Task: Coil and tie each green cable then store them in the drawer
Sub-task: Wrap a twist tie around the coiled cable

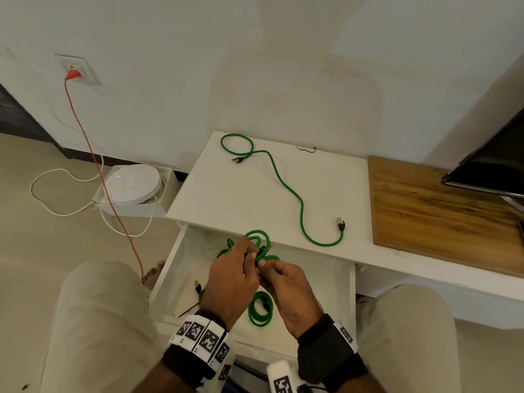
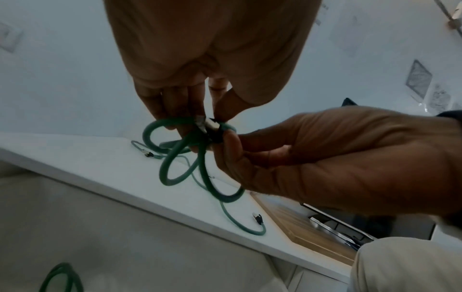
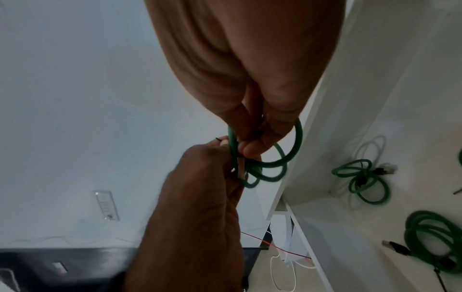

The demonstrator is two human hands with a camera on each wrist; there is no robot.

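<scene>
Head view showed you holding a coiled green cable (image 1: 259, 241) above the open drawer (image 1: 181, 265), just off the front edge of the white cabinet top (image 1: 241, 194). Your left hand (image 1: 231, 276) pinched the gathered loops; your right hand (image 1: 286, 282) was closed on a thin black tie (image 2: 216, 136) at the same crossing, beside a plug. The cable appeared light and limp yet springy: its loops splayed apart below your fingers in the left wrist view, so they would likely unwind if released. Hold is best kept at the crossing, not on the plugs.

A second green cable (image 1: 283, 182) lay uncoiled across the cabinet top, from the back left corner towards the front right, with a spare black tie (image 1: 306, 149) near the back edge. Two coiled cables (image 3: 360, 180) rested in the drawer.
</scene>
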